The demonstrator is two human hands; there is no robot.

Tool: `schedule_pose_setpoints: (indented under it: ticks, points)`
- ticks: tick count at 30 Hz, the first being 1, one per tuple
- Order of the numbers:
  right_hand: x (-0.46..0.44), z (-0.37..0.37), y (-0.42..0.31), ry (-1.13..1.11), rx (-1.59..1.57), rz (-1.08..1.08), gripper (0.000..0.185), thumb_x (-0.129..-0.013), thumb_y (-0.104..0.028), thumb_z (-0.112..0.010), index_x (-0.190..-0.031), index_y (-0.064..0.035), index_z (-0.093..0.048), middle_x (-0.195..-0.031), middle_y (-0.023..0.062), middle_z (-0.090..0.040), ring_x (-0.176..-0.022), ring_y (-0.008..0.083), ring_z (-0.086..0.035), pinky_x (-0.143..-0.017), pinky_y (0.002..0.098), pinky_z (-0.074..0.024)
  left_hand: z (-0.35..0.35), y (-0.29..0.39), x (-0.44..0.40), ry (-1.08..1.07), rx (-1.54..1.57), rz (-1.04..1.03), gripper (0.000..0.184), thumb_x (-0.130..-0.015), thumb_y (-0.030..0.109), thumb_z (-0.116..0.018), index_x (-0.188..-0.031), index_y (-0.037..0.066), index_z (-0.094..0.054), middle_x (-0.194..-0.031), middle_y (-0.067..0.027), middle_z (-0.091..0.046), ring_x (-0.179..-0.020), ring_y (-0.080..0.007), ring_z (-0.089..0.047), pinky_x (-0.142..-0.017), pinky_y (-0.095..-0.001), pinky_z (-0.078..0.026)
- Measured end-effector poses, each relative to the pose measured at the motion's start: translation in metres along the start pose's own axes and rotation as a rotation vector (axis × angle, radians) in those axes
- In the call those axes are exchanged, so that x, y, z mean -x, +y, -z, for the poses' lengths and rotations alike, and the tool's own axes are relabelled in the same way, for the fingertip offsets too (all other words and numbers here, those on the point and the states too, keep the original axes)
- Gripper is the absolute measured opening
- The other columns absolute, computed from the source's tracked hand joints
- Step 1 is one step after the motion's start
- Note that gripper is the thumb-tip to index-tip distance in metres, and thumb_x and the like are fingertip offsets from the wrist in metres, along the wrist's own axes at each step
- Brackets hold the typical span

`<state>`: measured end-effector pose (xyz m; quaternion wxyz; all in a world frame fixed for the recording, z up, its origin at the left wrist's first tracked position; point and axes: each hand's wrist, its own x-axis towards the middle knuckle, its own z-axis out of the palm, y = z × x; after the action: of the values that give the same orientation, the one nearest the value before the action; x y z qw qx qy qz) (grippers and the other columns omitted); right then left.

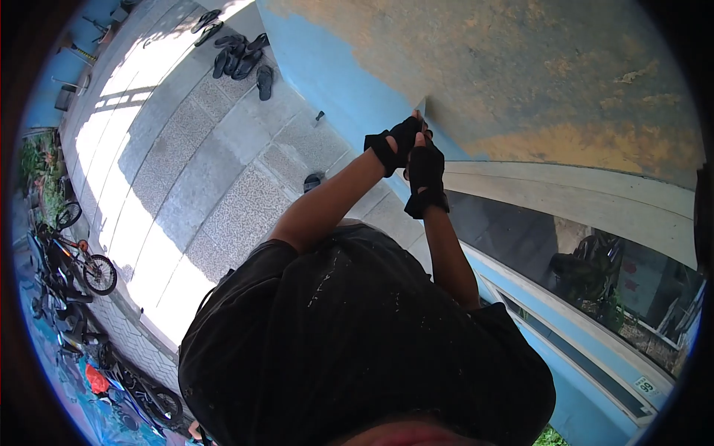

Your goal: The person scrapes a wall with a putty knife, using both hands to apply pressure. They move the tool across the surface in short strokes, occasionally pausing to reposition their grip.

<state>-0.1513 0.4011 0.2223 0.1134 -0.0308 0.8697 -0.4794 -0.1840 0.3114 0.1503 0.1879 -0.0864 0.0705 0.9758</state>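
Observation:
Both my hands wear black fingerless gloves and meet at the wall, top centre. My left hand [401, 145] and my right hand [426, 165] are closed together round the handle of a scraper [422, 105]. Its thin blade rests against the wall [476, 82], at the border between light blue paint and a bare grey-brown patch. Most of the handle is hidden by my fingers. Yellowish, flaking areas show across the patch.
Several dark sandals [239, 58] lie on the paved floor [245, 201] at the upper left. A small dark object [320, 117] lies near the wall. Bicycles [98, 273] and motorbikes stand at far left. A window [520, 230] runs below the wall on the right.

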Motion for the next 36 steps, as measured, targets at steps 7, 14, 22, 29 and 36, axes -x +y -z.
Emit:
schedule_pose_setpoints:
  ticks: [7, 14, 22, 29, 36]
  points:
    - [0.001, -0.009, -0.035, -0.06, -0.251, -0.247, 0.04, -0.099, -0.041, -0.044, -0.075, -0.0104, -0.051, -0.053, -0.0024, -0.043, -0.04, 0.0103, -0.04, -0.037, 0.0269, -0.0312, -0.013, 0.02, 0.006, 0.246, -0.137, 0.08, 0.047, -0.098, 0.054, -0.037, -0.085, 0.012, -0.05, -0.08, -0.0054, -0.054, -0.071, -0.0211, -0.054, -0.068, -0.0355, -0.048]
    - [0.042, 0.032, -0.047, 0.0, -0.508, -0.313, 0.039, -0.1, -0.042, -0.044, -0.076, -0.0115, -0.05, -0.053, -0.0026, -0.042, -0.039, 0.0098, -0.039, -0.037, 0.0265, -0.0312, 0.073, -0.038, -0.061, -0.511, -1.442, -0.872, 0.052, -0.097, 0.057, -0.035, -0.099, 0.009, -0.054, -0.087, -0.009, -0.063, -0.078, -0.0223, -0.059, -0.072, -0.0379, -0.05]
    - [0.029, 0.047, -0.035, -0.1, -0.302, -0.284, 0.033, -0.097, -0.038, -0.051, -0.097, -0.0082, -0.063, -0.06, -0.0005, -0.053, -0.046, 0.0113, -0.05, -0.039, 0.0278, -0.0366, -0.094, -0.028, 0.082, 0.352, -0.952, -0.48, 0.042, -0.086, 0.025, -0.065, -0.12, 0.006, -0.051, -0.102, -0.017, -0.055, -0.089, -0.0301, -0.063, -0.079, -0.0442, -0.051]
    - [0.04, 0.055, -0.042, -0.11, -0.063, -0.042, 0.04, -0.099, -0.042, -0.044, -0.093, -0.0064, -0.062, -0.065, 0.0006, -0.058, -0.054, 0.0105, -0.055, -0.048, 0.0262, -0.0414, -0.096, -0.033, 0.07, 0.509, -1.419, -0.749, 0.044, -0.076, 0.019, -0.073, -0.115, 0.005, -0.056, -0.11, -0.0148, -0.056, -0.097, -0.0293, -0.06, -0.077, -0.0403, -0.05]
    - [0.025, 0.067, -0.033, -0.219, -0.161, -0.281, 0.046, -0.103, -0.043, -0.034, -0.105, -0.0055, -0.06, -0.069, 0.0026, -0.059, -0.06, 0.0114, -0.059, -0.051, 0.0278, -0.0456, -0.107, -0.036, 0.061, 0.521, -1.468, -0.928, 0.045, -0.075, 0.015, -0.073, -0.114, 0.004, -0.055, -0.102, -0.0152, -0.059, -0.091, -0.0332, -0.06, -0.074, -0.0407, -0.05]
